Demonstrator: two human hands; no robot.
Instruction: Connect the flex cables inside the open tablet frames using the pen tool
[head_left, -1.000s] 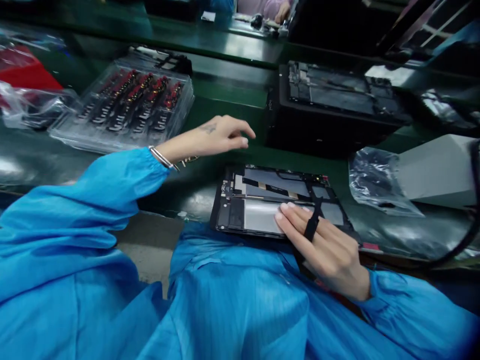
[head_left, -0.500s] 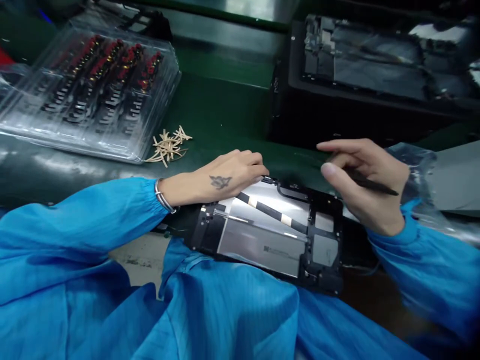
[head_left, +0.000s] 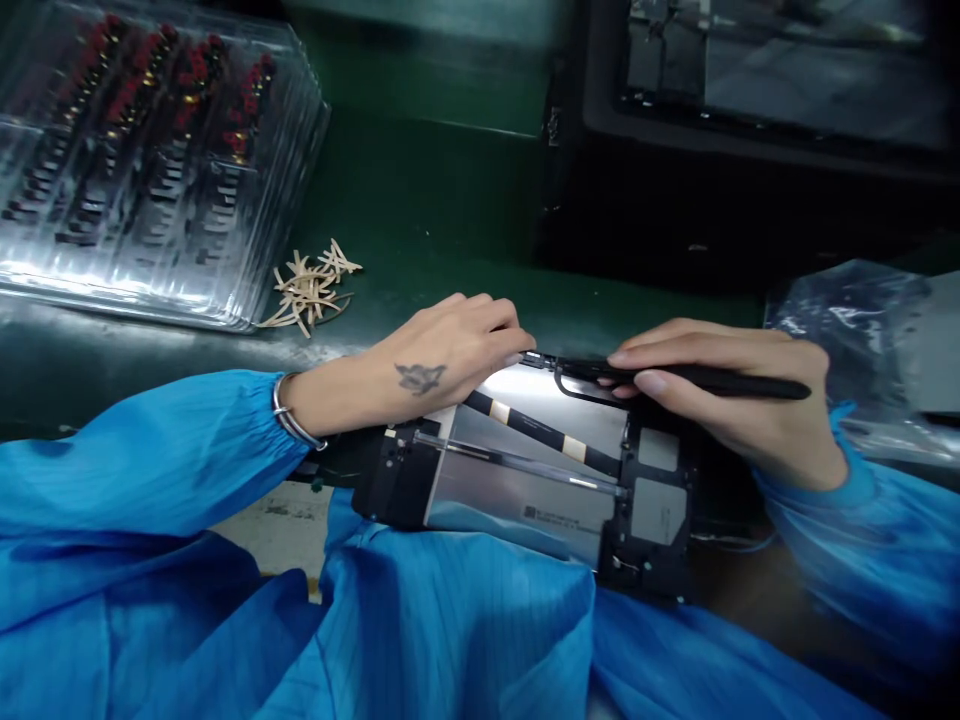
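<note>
While the opened tablet chassis (head_left: 540, 470) lies at the worktop's (head_left: 450, 220) near edge, half on the lap, the left hand (head_left: 442, 355) rests on its top-left corner, fingers curled, gripping nothing. The right hand (head_left: 739, 405) pinches a black stylus tool (head_left: 705, 378), tip at the chassis's top edge. Looks like connector seating; next needs light, precise tip pressure. Battery label w/ barcode: too small to read.

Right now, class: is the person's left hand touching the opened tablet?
Touching. The head view shows the left hand lying on the opened tablet's upper left edge, no gap visible.
</note>
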